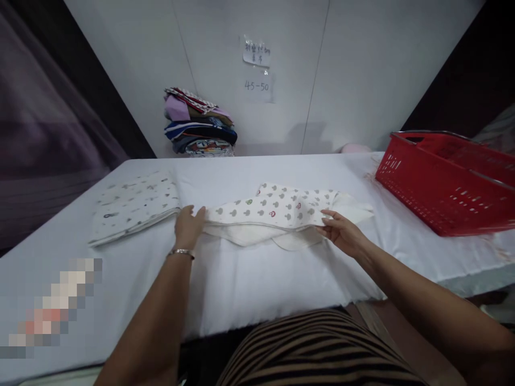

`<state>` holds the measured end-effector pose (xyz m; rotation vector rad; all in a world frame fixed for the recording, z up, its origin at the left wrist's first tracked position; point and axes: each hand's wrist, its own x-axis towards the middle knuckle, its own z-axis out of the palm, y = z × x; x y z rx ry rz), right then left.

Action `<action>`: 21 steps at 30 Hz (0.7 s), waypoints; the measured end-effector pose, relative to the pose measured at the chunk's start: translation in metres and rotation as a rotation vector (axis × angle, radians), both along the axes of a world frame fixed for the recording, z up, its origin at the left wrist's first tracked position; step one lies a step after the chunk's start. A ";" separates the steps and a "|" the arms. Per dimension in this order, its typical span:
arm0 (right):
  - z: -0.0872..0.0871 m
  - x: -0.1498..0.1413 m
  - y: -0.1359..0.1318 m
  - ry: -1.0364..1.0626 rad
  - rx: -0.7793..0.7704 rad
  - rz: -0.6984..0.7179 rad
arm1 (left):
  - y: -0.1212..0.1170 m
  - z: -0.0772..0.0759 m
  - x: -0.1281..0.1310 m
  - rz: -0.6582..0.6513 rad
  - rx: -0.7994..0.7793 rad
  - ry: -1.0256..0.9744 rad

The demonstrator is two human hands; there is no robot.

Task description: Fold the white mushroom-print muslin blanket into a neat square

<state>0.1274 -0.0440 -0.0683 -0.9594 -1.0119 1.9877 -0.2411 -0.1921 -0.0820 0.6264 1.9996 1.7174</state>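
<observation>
White sheeting is covering the tabletop (241,284), and a cream cloth piece (277,206) with grey mushroom shapes and a few red and green ones is lying across its middle, in front of the person. Its long near edge is running between the two hands, with plain cream layers showing below that edge and at the right end.

The left hand (189,228), wearing a silvery bracelet (183,253) at the wrist, is resting at the left end of the piece. Its thumb and fingers are standing apart, half open, and the thumb is touching or nearly touching the print. The right hand (341,233) is reaching to the near edge toward the right end, its fingers partly spread and gently bent around that edge; whether they are pinching the cloth, one cannot tell.

Just left of the left hand, a folded white cloth (134,206) with small scattered figures is lying flat. A red basket (446,182) with slotted sides is standing on the right of the tabletop, well apart from the printed piece. Beyond the far edge, a pile of folded fabrics (201,126) in lilac, blue, navy and other colours is rising against the pale wall (362,69), where two paper notes (257,69) are hanging, the lower one reading "45-50". Brown and black stripes are crossing the person's clothing (317,354). Coarse pixels are hiding a patch at the lower left.
</observation>
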 end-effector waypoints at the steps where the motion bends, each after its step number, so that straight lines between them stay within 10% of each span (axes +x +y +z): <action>1: 0.001 -0.001 0.001 -0.003 0.004 -0.005 | -0.001 -0.001 0.016 0.024 -0.001 0.184; 3: 0.004 -0.003 0.001 0.007 0.018 -0.011 | 0.001 -0.005 0.058 -0.113 -0.045 0.528; 7: 0.010 -0.010 -0.001 0.026 0.041 -0.002 | 0.013 -0.027 0.143 -0.844 -0.119 0.805; 13: 0.012 -0.011 -0.005 0.059 0.039 0.009 | 0.038 -0.041 0.176 -0.867 -0.155 0.918; 21: 0.024 0.007 -0.017 0.008 0.037 0.139 | 0.037 0.009 0.216 -0.801 -0.048 0.959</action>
